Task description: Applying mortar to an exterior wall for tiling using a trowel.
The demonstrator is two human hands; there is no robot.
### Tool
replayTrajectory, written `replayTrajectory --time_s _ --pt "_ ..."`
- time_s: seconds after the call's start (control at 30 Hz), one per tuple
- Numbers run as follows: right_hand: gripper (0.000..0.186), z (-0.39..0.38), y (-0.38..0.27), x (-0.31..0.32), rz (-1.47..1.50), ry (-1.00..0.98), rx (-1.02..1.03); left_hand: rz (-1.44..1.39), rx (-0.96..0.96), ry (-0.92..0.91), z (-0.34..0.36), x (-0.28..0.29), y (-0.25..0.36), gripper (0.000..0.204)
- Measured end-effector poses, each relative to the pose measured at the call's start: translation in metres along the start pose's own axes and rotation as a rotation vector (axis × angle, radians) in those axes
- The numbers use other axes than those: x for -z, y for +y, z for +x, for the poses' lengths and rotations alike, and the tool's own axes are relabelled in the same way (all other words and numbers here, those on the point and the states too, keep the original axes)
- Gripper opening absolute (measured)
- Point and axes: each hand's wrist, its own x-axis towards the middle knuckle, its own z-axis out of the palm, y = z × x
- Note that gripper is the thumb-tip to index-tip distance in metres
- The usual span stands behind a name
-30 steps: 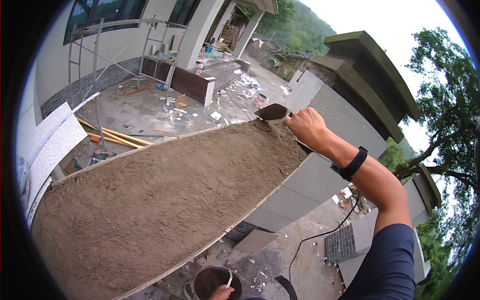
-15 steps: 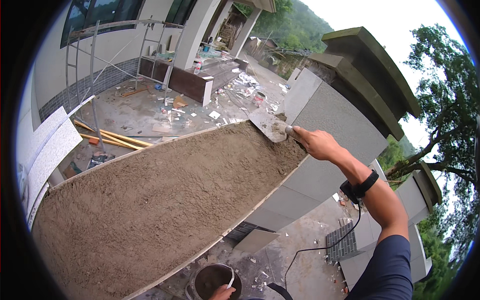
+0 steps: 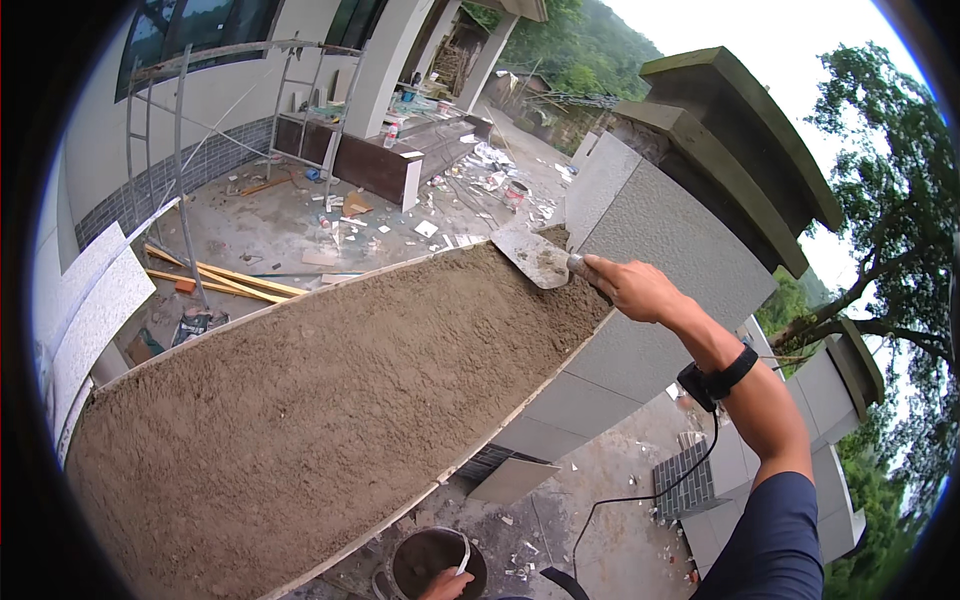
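My right hand (image 3: 637,290) is closed around the handle of a trowel (image 3: 532,258) at the far right end of a long bed of wet brown mortar (image 3: 300,390). The trowel's flat metal blade, smeared with mortar, lies tilted against the mortar close to the tiled pillar (image 3: 680,235). The mortar's surface is rough and fills the top of the wall between thin edges. At the lower edge, my left hand (image 3: 448,584), partly cut off, grips the pale handle of a dark bucket (image 3: 440,537). The bucket's contents are too dark to make out.
A stone cap (image 3: 740,140) tops the pillar. Beyond the wall stand a metal scaffold frame (image 3: 185,150), yellow timber strips (image 3: 225,275) and scattered debris. Pale speckled slabs (image 3: 100,300) lean at the left. A black cable (image 3: 640,497) hangs from my right wrist device.
The trowel and my right hand have shifted very slightly left. My left hand stays on the bucket handle. The view has moved a little.
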Motion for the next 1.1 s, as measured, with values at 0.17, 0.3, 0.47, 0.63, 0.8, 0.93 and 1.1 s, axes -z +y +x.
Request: replayTrajectory --time_s 0.17,0.3,0.47,0.63,0.8,0.93,1.1 --pt "0.044 0.0 -0.001 0.006 -0.069 -0.145 -0.125 -0.004 -0.008 0.012 -0.001 0.003 0.004 0.025" --pt "0.053 0.011 0.027 0.037 -0.044 -0.013 -0.12 -0.011 -0.02 0.012 0.004 0.001 0.009 0.026" --pt "0.044 0.056 0.028 0.097 -0.214 -0.043 -0.106 -0.025 -0.021 0.017 0.002 -0.002 0.007 0.026" --pt "0.023 0.124 0.027 0.068 -0.661 -0.105 -0.116 -0.052 -0.033 0.027 0.009 -0.006 0.006 0.027" --pt "0.025 0.191 0.032 0.013 -0.683 -0.198 -0.27 -0.088 -0.045 0.054 0.024 -0.009 0.009 0.027" --pt "0.029 0.225 0.041 -0.013 -0.579 -0.28 -0.411 -0.114 -0.04 0.062 0.033 -0.014 0.006 0.028" --pt "0.031 0.242 0.021 -0.032 -0.471 -0.344 -0.454 -0.091 -0.049 0.081 0.046 -0.01 -0.023 0.032"
